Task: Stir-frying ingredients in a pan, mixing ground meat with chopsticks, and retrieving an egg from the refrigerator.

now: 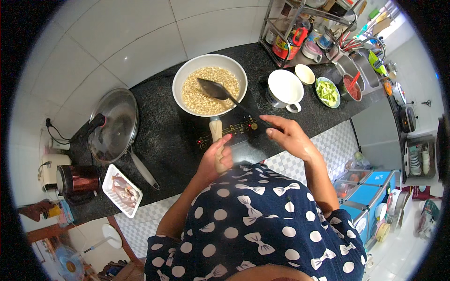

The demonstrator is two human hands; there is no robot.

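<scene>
A white frying pan (211, 61) sits on a black glass cooktop (191, 131) whose panel shows lit red marks. Small pale golden pieces (197, 102), like chopped nuts or grains, cover the pan's bottom. My left hand (213, 158) is wrapped around the pan's cream handle (215, 128), thumb stretched along it. In my right hand (291, 137) is the handle of a black cooking turner (213, 89). The turner's broad head rests in the pan among the pieces. My right fingers hide the end of its handle.
At right stand a white-lidded enamel mug (285, 86), a small cream bowl (304, 74), a bowl of chopped green vegetable (327, 92) and a pot of minced red food (351, 87). At left are a glass-lidded pan (114, 130), raw meat tray (123, 189) and electric kettle (79, 181).
</scene>
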